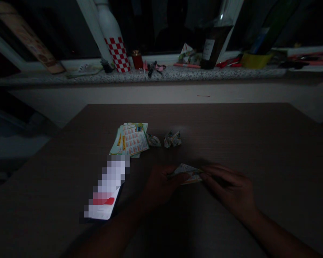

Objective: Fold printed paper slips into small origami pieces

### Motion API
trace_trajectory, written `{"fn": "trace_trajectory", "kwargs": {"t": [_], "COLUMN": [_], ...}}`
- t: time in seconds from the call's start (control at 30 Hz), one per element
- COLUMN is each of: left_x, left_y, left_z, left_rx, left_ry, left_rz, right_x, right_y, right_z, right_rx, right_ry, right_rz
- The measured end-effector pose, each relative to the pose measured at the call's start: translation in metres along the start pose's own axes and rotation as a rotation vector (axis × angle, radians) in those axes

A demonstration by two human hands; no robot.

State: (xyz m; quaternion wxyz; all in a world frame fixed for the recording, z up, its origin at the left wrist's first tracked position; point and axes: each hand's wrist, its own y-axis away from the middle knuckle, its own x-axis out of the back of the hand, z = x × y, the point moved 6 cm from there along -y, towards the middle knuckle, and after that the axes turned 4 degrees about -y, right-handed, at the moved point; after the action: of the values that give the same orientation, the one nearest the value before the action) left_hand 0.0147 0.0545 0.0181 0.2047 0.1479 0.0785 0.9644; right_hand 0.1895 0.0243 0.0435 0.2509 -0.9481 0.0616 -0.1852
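Left hand (161, 182), right hand (233, 186): fingertips pinched on opposite ends of one folded paper (188, 170), over the tabletop (258, 139); presumably light, easily creased, best held at its edges. Beyond: printed sheets (136, 141), folded pieces (176, 139). Farthest: checkered bottle (117, 52) on windowsill (82, 78).

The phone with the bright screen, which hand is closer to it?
The left one. The left hand is to the right of the phone, apart from it. The right hand is farther right, on the other side of the folded paper.
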Motion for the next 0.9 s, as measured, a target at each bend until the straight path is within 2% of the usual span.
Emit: {"fn": "trace_trajectory", "kwargs": {"t": [0.17, 0.47, 0.8, 0.9], "left_x": [-0.001, -0.007, -0.015, -0.017], "left_y": [0.0, 0.0, -0.001, -0.001], "left_z": [-0.004, -0.005, -0.01, -0.012], "left_rx": [0.024, 0.025, 0.073, 0.119], "left_ry": [-0.011, 0.053, 0.202, 0.277], "left_rz": [-0.003, -0.075, -0.178, -0.183], "right_x": [-0.002, -0.008, -0.012, -0.013], "right_y": [0.001, 0.005, 0.003, 0.003], "right_z": [0.003, 0.007, -0.006, -0.003], "right_rx": [-0.036, -0.097, 0.039, 0.025], "right_ry": [-0.031, -0.011, 0.105, 0.145], "right_rz": [-0.033, -0.153, -0.231, -0.263]}}
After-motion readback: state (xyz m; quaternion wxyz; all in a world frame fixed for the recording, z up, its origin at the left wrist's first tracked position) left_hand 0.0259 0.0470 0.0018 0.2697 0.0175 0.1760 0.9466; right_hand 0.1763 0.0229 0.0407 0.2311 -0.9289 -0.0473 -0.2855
